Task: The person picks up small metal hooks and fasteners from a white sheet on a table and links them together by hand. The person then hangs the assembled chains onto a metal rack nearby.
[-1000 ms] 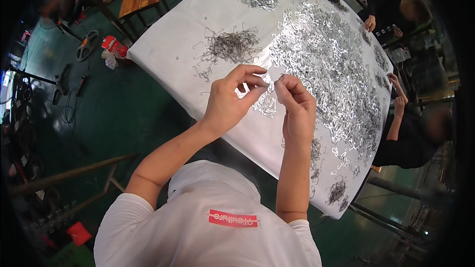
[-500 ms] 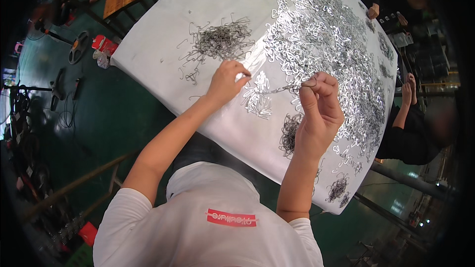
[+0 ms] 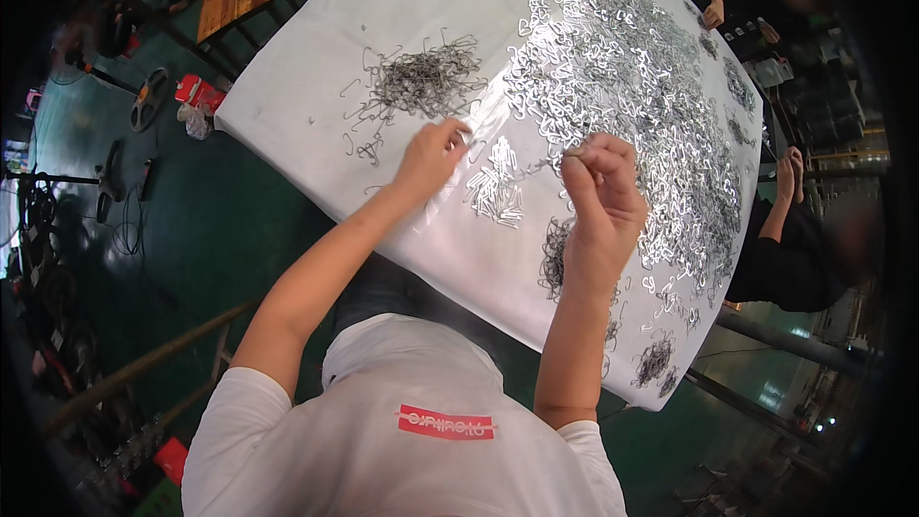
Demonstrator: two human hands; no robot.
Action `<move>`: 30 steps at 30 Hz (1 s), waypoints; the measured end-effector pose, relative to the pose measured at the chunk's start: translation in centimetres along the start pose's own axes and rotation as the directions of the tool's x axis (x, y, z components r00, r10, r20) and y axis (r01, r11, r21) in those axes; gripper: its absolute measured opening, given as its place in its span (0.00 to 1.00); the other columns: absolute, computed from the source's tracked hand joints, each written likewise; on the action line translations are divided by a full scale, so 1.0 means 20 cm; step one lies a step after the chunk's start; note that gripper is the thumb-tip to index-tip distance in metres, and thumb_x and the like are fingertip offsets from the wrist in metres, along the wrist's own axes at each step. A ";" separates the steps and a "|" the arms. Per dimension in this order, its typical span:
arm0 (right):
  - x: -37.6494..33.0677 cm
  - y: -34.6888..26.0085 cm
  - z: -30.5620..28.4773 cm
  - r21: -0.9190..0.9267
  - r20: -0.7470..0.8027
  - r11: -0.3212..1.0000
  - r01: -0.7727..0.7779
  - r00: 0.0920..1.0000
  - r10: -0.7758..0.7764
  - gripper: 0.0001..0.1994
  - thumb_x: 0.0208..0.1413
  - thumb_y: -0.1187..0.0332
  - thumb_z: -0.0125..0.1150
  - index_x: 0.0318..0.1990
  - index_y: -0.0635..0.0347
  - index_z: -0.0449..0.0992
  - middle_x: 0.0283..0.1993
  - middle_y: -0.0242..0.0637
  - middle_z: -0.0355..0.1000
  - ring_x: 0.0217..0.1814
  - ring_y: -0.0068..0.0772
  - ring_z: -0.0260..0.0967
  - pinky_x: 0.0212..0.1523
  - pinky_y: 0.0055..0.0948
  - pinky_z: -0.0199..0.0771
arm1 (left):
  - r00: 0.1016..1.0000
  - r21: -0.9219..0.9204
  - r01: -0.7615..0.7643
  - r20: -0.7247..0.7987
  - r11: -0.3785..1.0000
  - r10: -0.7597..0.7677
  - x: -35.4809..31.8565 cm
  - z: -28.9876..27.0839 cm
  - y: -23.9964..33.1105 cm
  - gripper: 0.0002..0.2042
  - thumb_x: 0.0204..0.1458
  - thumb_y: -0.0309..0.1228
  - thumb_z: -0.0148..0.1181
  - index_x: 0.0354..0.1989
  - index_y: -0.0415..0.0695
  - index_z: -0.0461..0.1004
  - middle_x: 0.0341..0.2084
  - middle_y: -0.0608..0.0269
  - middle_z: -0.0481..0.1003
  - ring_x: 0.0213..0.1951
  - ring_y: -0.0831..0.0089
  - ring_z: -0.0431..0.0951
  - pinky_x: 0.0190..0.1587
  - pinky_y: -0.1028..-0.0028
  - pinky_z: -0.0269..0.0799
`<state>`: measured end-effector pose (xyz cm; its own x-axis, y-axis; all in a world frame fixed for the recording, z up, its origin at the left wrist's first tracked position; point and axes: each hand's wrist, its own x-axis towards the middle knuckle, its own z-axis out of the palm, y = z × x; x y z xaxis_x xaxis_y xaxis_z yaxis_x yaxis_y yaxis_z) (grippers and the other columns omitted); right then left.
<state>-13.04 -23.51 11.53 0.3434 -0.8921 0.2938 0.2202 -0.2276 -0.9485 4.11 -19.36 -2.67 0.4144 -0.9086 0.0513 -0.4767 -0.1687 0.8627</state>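
A broad bench covered in white sheeting (image 3: 306, 67) is carrying the metalwork. A wide spread of shiny silver, hook-like bent metal pieces (image 3: 661, 134) is filling its middle and right side. A tangled heap of thin, dark-grey wire hooks (image 3: 426, 81) is lying beyond the bare left hand. The bare right hand (image 3: 603, 191) is hovering over the bench, its fingers pinching something small against the thumb. The left hand (image 3: 431, 158) is hovering opposite, well apart from it, its fingers curling toward the thumb; whether they are gripping anything, I cannot tell. Between the hands, a small heap of bright, narrow silver metal pieces (image 3: 495, 196) is lying on the sheeting. Above it, a thin, grey, blurred metal piece (image 3: 538, 168) is projecting leftward from the right fingers.

The step in hand seems to be handling this single piece; the next move is probably calling for a steady right pinch and the left fingers lining up with the free end.
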 end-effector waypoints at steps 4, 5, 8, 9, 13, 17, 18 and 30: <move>-0.01 0.03 0.06 -0.067 0.071 0.998 0.009 0.997 -0.004 0.04 0.44 0.77 0.65 0.29 0.61 0.77 0.35 0.30 0.67 0.37 0.21 0.61 0.38 0.21 0.60 | 0.998 -0.470 0.064 0.027 0.880 -0.058 0.02 -0.27 0.29 0.10 0.50 0.28 0.61 0.40 0.40 0.76 0.33 0.67 0.77 0.37 0.81 0.73 0.41 0.80 0.68; -0.01 0.03 0.07 -0.135 0.092 0.991 0.021 0.996 -0.008 0.04 0.44 0.74 0.65 0.29 0.60 0.77 0.35 0.31 0.67 0.38 0.23 0.63 0.38 0.22 0.59 | 0.997 -0.483 0.078 0.038 0.872 -0.068 0.00 -0.32 0.37 0.09 0.50 0.28 0.61 0.39 0.39 0.76 0.33 0.67 0.77 0.36 0.81 0.74 0.41 0.80 0.68; -0.02 0.03 0.13 -0.187 0.134 0.982 0.016 0.991 0.009 0.04 0.44 0.74 0.65 0.29 0.60 0.78 0.35 0.30 0.67 0.39 0.23 0.63 0.38 0.22 0.59 | 0.999 -0.537 0.039 0.015 0.843 -0.037 -0.08 -0.42 0.58 0.08 0.50 0.26 0.61 0.37 0.36 0.77 0.30 0.64 0.77 0.35 0.79 0.75 0.41 0.80 0.69; -0.02 0.02 0.14 -0.222 0.149 0.974 0.033 0.989 0.001 0.05 0.44 0.73 0.66 0.30 0.60 0.78 0.35 0.31 0.67 0.40 0.25 0.64 0.40 0.23 0.61 | 1.000 -0.541 0.011 0.005 0.841 -0.010 -0.10 -0.44 0.62 0.08 0.50 0.26 0.61 0.36 0.36 0.77 0.30 0.63 0.77 0.34 0.79 0.75 0.41 0.80 0.70; -0.03 -0.01 0.18 -0.257 0.162 0.964 0.063 0.987 -0.021 0.06 0.45 0.71 0.66 0.30 0.61 0.78 0.35 0.31 0.67 0.41 0.26 0.65 0.41 0.25 0.63 | 0.992 -0.534 -0.118 -0.103 0.837 0.074 -0.16 -0.48 0.70 0.07 0.48 0.27 0.62 0.33 0.36 0.78 0.25 0.64 0.78 0.30 0.80 0.77 0.35 0.80 0.72; -0.03 -0.02 0.20 -0.298 0.198 0.952 0.068 0.980 -0.009 0.06 0.45 0.70 0.66 0.31 0.61 0.78 0.35 0.32 0.67 0.41 0.27 0.66 0.42 0.27 0.65 | 0.983 -0.466 -0.163 -0.147 0.869 0.106 -0.19 -0.50 0.70 0.06 0.47 0.27 0.62 0.32 0.38 0.79 0.26 0.65 0.78 0.31 0.81 0.76 0.34 0.79 0.72; -0.03 -0.01 0.20 -0.327 0.200 0.943 0.057 0.980 0.010 0.07 0.45 0.70 0.66 0.31 0.61 0.78 0.35 0.32 0.67 0.41 0.27 0.66 0.42 0.27 0.65 | 0.978 -0.449 -0.192 -0.166 0.873 0.129 -0.19 -0.51 0.70 0.06 0.47 0.27 0.62 0.32 0.39 0.79 0.26 0.65 0.78 0.31 0.81 0.76 0.34 0.79 0.71; 0.11 0.75 0.06 -0.964 0.020 0.225 -0.143 0.802 0.597 0.12 0.49 0.60 0.59 0.36 0.57 0.79 0.37 0.43 0.76 0.39 0.42 0.74 0.39 0.37 0.71 | 0.955 -0.337 -0.220 -0.265 0.915 0.132 -0.18 -0.58 0.63 0.05 0.46 0.28 0.64 0.31 0.42 0.80 0.28 0.68 0.78 0.30 0.81 0.75 0.35 0.79 0.67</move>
<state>-7.78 -28.43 -1.98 0.4255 -0.8433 -0.3283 -0.8794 -0.2998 -0.3697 5.64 -13.85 13.83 0.5382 -0.7890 0.2961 -0.2659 0.1744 0.9481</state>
